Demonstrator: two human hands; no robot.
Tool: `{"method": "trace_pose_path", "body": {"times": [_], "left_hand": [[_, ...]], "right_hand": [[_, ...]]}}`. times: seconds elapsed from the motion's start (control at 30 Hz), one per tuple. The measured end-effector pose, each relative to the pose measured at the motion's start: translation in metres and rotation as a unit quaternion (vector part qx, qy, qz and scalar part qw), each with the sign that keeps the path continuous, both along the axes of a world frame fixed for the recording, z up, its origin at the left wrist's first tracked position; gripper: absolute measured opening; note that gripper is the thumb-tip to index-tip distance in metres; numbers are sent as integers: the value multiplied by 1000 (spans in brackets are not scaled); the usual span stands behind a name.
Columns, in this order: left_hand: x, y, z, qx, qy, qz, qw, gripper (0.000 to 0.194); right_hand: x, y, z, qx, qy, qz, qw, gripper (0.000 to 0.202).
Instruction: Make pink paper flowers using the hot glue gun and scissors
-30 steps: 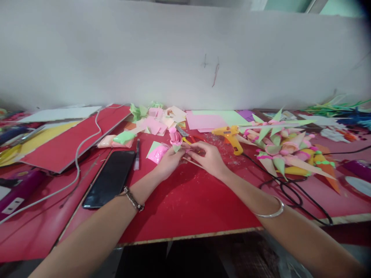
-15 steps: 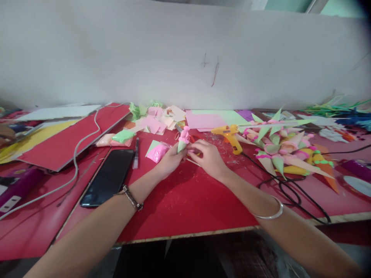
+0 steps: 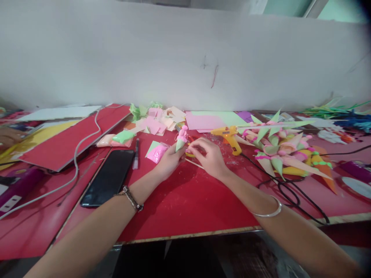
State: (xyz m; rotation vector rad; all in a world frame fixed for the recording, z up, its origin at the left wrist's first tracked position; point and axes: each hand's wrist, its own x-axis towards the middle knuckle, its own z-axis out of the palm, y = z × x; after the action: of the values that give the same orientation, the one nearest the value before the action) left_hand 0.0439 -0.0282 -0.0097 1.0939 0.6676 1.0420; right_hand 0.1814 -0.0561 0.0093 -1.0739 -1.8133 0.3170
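My left hand (image 3: 169, 161) is closed around a small light green paper cone topped with pink clay (image 3: 182, 135), held upright over the red table (image 3: 185, 204). Just right of it, my right hand (image 3: 209, 155) has its thumb and index finger pinched together; whatever lies between them is too small to make out. A thin pale stick (image 3: 194, 163) lies below the fingers. Beside my left hand rests a bag of bright pink clay (image 3: 157, 153). The yellow glue gun (image 3: 228, 137) lies beyond my right hand.
A black phone (image 3: 108, 177) and a pen (image 3: 136, 153) lie left. Paper cones with clay (image 3: 285, 148) are piled right, near a looped black cord (image 3: 290, 197). A white cable (image 3: 75, 154) crosses a red board (image 3: 78, 135). Another person's hand (image 3: 10, 136) shows far left.
The cone in my left hand has shifted slightly left and tilted. My right fingers have come away from it a little. The other person's hand at the far left has moved.
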Motion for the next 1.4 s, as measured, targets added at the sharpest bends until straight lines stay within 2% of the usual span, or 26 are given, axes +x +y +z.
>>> {"method": "trace_pose_path", "body": {"times": [0.13, 0.2, 0.37, 0.43, 0.53, 0.67, 0.83, 0.93, 1.13, 1.3, 1.4], "left_hand": [[0, 2, 2, -66, -43, 29, 996, 15], [0, 2, 5, -92, -45, 31, 994, 18], [0, -1, 10, -120, -61, 19, 991, 13], [-1, -1, 10, -123, -79, -4, 989, 11], [-2, -1, 8, -117, -100, -64, 986, 9], [-3, -1, 8, -93, -104, -120, 983, 19], [-4, -3, 11, -106, -100, -159, 977, 27], [-4, -4, 14, -119, -96, -157, 976, 27], [-4, -3, 15, -135, -113, -163, 971, 28], [-4, -2, 13, -129, -115, -177, 969, 29], [-5, -3, 13, -127, -113, -187, 968, 31]], "right_hand": [[4, 2, 2, -64, 169, 4, 984, 14], [6, 4, 2, -97, 206, 6, 974, 15], [6, 6, 0, -203, 268, 50, 941, 19], [5, 6, 0, -228, 281, 73, 929, 18], [5, 5, 0, -225, 268, 85, 933, 17], [5, 5, -2, -222, 271, 82, 933, 19], [6, 7, -3, -253, 334, 126, 899, 18], [6, 8, -4, -284, 340, 155, 883, 26], [9, 9, -4, -265, 323, 130, 899, 17], [13, 9, -3, -216, 294, 82, 927, 26], [14, 11, -3, -201, 287, 66, 934, 21]]}}
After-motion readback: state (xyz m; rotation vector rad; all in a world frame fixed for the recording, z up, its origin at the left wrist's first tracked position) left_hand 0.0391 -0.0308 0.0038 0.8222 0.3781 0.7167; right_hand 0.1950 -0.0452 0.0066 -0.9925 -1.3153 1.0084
